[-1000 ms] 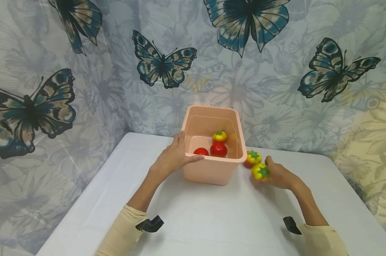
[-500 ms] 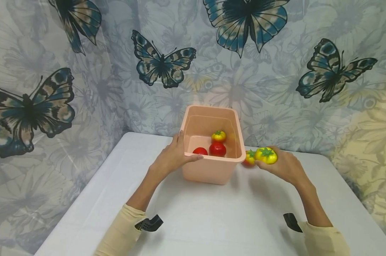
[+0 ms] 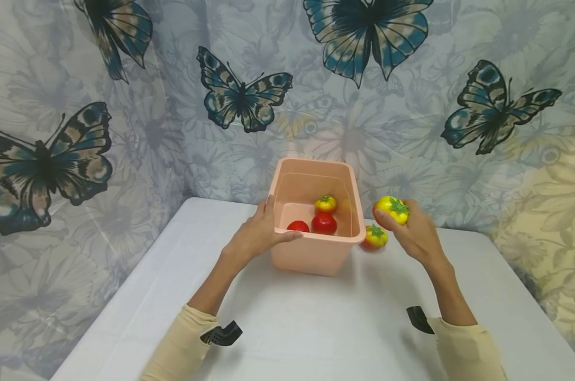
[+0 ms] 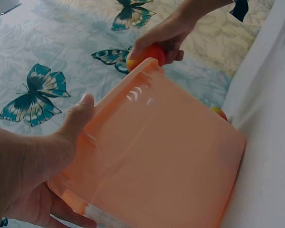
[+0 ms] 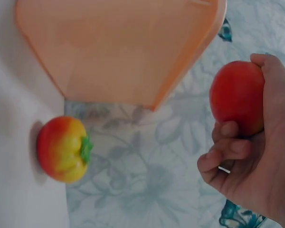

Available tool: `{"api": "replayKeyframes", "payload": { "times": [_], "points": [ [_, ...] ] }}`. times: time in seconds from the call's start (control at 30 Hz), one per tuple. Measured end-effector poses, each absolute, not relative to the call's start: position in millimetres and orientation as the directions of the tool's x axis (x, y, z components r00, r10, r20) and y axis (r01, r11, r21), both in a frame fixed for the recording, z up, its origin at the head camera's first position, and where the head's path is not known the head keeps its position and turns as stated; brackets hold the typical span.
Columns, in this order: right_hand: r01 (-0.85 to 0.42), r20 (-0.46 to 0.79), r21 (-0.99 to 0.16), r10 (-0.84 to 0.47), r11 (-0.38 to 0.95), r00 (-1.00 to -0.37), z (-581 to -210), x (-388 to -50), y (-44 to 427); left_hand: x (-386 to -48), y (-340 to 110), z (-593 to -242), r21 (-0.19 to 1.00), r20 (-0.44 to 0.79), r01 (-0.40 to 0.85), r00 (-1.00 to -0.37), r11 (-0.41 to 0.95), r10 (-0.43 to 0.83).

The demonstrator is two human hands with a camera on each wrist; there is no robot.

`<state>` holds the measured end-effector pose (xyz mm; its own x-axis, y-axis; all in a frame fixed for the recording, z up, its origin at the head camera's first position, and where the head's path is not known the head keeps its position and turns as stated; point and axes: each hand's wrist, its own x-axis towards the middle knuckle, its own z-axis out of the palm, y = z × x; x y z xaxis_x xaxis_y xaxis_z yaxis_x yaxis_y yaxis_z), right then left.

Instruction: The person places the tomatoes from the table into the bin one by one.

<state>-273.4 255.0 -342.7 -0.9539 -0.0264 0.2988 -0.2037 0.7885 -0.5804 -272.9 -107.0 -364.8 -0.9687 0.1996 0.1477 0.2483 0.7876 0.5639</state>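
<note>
A peach plastic bin (image 3: 311,254) stands at the back of the white table. My left hand (image 3: 256,230) holds its front left corner, thumb along the front rim and fingers at the left side. In my right hand (image 3: 420,233), a red and yellow tomato (image 3: 393,209) with a green leafy top is gripped above the table, right of the bin and apart from it. A similar tomato (image 3: 375,238) sits on the table beside the bin's right wall. Inside the bin lie a yellow-topped tomato (image 3: 326,204) and two round red pieces; the nearer red piece (image 3: 299,226) is partly hidden by the front rim.
The white table (image 3: 316,328) ends close behind the bin. A cloth backdrop (image 3: 401,132) with butterflies and flowers hangs behind it and along the left side. Dark wrist-worn devices sit at both sleeve cuffs.
My right hand has lifted the tomato from low on the right, past the one still lying on the table, to about the bin's rim height. My left hand and the bin stay put.
</note>
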Motion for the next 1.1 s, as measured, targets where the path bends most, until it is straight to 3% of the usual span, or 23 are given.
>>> {"api": "replayKeyframes", "payload": {
  "times": [0.67,0.83,1.1],
  "points": [
    [-0.313,0.346,-0.601,-0.114,0.735,-0.931,-323,-292,190,-274,-107,-365,0.567,0.147,0.249,-0.968,0.785,0.201],
    [-0.446,0.428,-0.522,-0.229,0.727,-0.874,-326,-299,175,-273,-107,-365,0.569,0.135,0.237,-0.971,0.787,0.196],
    [-0.486,0.436,-0.448,-0.291,0.751,-0.852,-329,-299,167,-273,-107,-365,0.557,0.131,0.236,-0.972,0.796,0.196]
  ]
}}
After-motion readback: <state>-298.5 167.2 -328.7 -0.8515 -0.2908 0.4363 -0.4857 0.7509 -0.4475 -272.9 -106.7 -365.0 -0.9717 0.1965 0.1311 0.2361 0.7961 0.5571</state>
